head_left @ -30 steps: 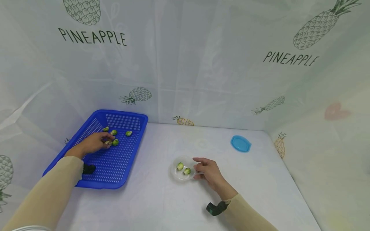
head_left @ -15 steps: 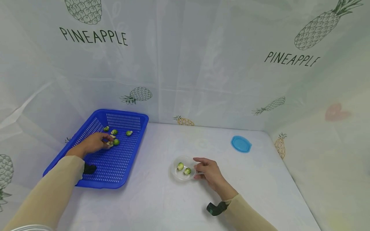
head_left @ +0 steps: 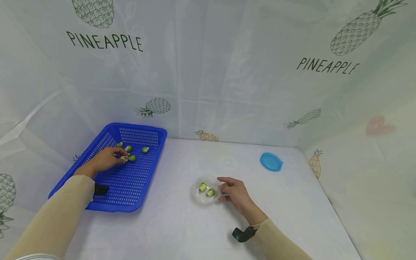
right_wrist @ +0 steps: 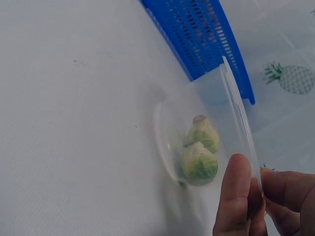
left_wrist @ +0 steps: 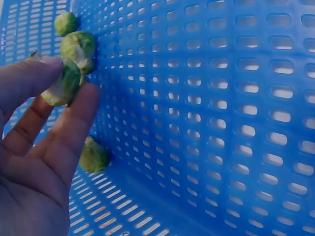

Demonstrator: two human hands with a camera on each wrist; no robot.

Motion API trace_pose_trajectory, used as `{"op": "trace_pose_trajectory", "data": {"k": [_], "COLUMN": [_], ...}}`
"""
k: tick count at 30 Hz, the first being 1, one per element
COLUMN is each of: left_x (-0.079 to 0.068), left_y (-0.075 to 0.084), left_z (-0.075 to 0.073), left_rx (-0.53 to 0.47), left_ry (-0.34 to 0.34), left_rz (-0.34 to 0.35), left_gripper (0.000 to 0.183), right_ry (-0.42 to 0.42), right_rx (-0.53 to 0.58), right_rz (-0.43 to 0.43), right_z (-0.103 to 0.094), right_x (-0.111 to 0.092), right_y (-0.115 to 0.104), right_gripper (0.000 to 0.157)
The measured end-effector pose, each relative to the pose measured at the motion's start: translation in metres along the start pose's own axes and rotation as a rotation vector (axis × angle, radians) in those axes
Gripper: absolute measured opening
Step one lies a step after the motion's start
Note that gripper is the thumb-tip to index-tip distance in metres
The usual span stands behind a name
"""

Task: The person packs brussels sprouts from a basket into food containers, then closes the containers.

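Observation:
My left hand (head_left: 105, 159) reaches into a blue slotted plastic basket (head_left: 134, 207) and pinches a Brussels sprout (left_wrist: 63, 91) between thumb and fingers. Several other sprouts lie around it on the basket floor, among them one (head_left: 132, 158) right beside the fingertips and one (head_left: 145, 149) farther right. On the right, my right hand (head_left: 238, 195) grips the rim of a small clear plastic container (right_wrist: 170, 110), thumb on one side and fingers on the other. Two sprouts sit in that container, a whitish one (head_left: 203, 187) and a greener one (head_left: 210, 192).
A light-blue lid (head_left: 271, 161) lies on the white tabletop (head_left: 175, 231) toward the back right. White curtains (head_left: 240, 90) printed with pineapples hang behind and at both sides. A dark wrist device (head_left: 243, 234) sits below the right wrist.
The left fingers shift slightly up and right with the pinched sprout, and the sprout beside them moves a little right. The right hand and its container stay put.

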State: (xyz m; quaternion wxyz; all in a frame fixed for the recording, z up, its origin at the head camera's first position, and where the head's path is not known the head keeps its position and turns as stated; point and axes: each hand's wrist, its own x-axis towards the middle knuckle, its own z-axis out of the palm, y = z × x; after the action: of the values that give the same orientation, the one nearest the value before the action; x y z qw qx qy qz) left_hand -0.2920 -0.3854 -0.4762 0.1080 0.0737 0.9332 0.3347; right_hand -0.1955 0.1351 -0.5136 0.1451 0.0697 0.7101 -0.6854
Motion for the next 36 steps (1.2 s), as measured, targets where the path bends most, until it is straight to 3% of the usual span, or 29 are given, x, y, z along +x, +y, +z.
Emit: {"op": "trace_pose_trajectory", "data": {"k": [8, 17, 24, 36], "left_x": [-0.002, -0.012, -0.022, -0.034], "left_y": [0.006, 0.015, 0.027, 0.046], "left_z": [-0.004, -0.012, -0.017, -0.022], "left_rx": [-0.016, -0.024, -0.134, -0.204], "left_ry": [0.051, 0.077, 0.097, 0.086], "left_rz": [0.036, 0.010, 0.026, 0.028], "left_gripper": [0.039, 0.042, 0.045, 0.049], "right_ry": [-0.004, -0.010, -0.007, -0.019], "right_rx": [0.007, 0.011, 0.014, 0.026], "right_rz": [-0.006, -0.014, -0.010, -0.011], "right_z": [-0.001, -0.001, 0.000, -0.002], "right_x": [0.000, -0.001, -0.002, -0.002], "right_y": [0.001, 0.002, 0.002, 0.001], "right_gripper": [0.043, 0.043, 0.041, 0.042]}}
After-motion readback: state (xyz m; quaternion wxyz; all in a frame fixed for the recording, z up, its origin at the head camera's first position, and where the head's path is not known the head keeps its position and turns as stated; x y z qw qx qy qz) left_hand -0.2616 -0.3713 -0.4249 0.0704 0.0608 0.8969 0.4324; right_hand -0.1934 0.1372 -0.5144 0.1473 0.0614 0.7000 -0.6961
